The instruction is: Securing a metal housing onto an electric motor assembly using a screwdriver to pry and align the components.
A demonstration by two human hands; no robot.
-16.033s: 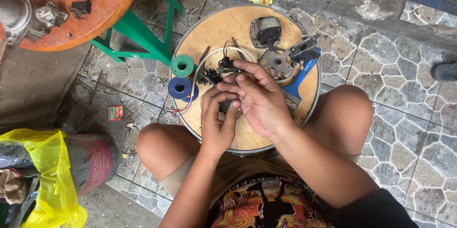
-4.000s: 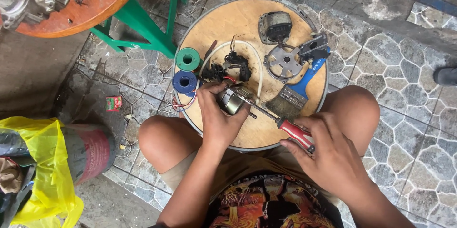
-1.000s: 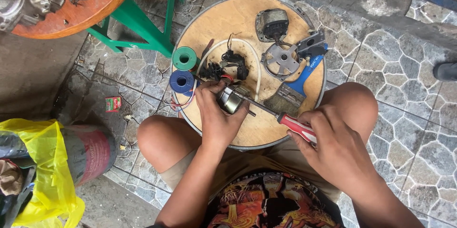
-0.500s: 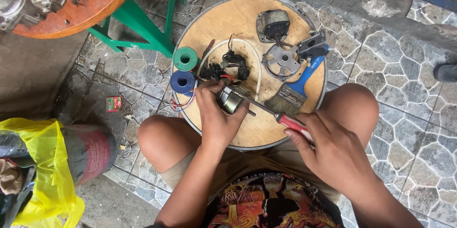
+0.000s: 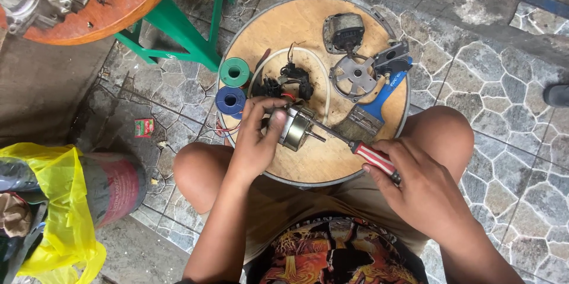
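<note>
Green spool (image 5: 235, 72) and blue spool (image 5: 230, 101) sit at the left edge of the round wooden board (image 5: 296, 23). Left hand (image 5: 256, 142) wraps closed around the small motor (image 5: 294, 128), near the board's front edge, shaft pointing right. Screwdriver (image 5: 349, 144) tip meets the motor's top; its red striped handle runs right, off the board's front-right edge, clamped in the right hand (image 5: 418, 186). Blue-handled brush (image 5: 370, 109) lies just behind the screwdriver shaft, at the right edge.
</note>
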